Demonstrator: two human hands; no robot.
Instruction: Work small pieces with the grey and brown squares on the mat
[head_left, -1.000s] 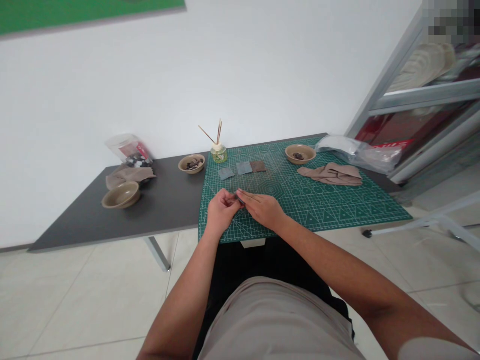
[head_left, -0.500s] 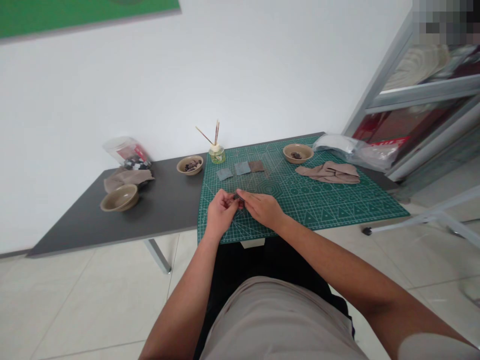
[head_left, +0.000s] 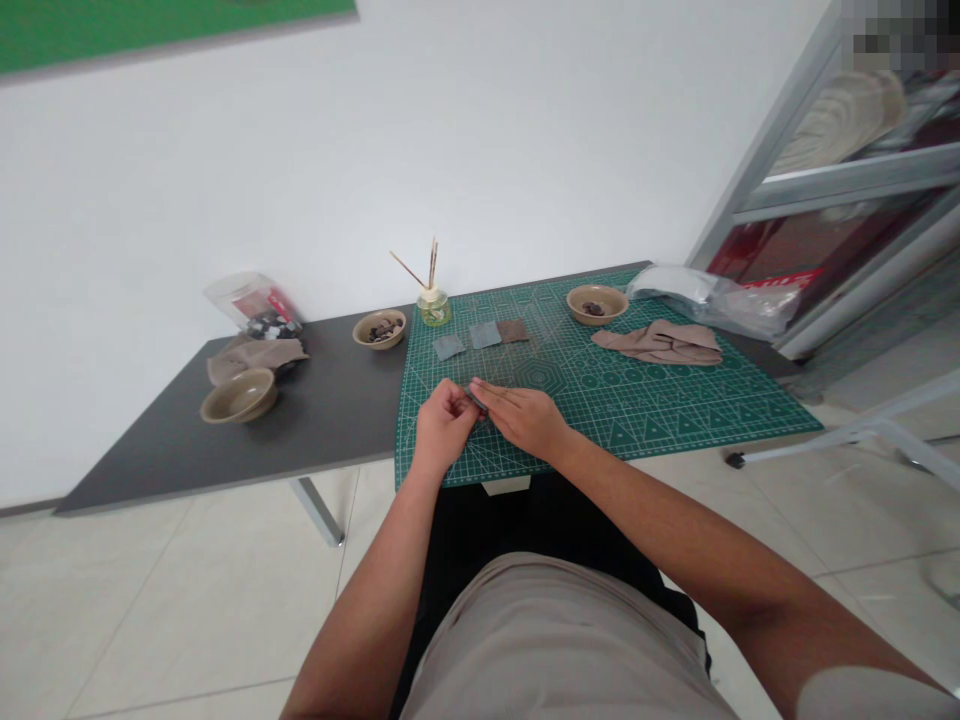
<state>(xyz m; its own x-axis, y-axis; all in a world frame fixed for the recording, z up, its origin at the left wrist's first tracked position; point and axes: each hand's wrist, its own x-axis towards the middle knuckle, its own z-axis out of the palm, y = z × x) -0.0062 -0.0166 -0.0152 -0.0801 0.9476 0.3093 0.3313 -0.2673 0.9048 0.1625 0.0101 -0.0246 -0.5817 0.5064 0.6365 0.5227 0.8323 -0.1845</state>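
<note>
My left hand (head_left: 446,425) and my right hand (head_left: 521,418) are close together above the near part of a green cutting mat (head_left: 600,420). Between their fingertips is a small dark piece (head_left: 478,401), too small to identify and partly hidden by my fingers. Beyond my hands, on the mat, lie a blue-grey square swatch (head_left: 448,346), a grey square swatch (head_left: 485,335) and a brown square swatch (head_left: 513,331). None of these swatches touches my hands.
A tan bowl of dark bits (head_left: 596,305) and a folded beige cloth (head_left: 658,343) sit on the mat. A glass jar of sticks (head_left: 434,309), several bowls and a plastic bag (head_left: 255,305) stand on the grey table (head_left: 330,420).
My hands stay close together around the small dark piece, with only a slight shift in finger position. The whole view has shifted slightly as my head moved.
</note>
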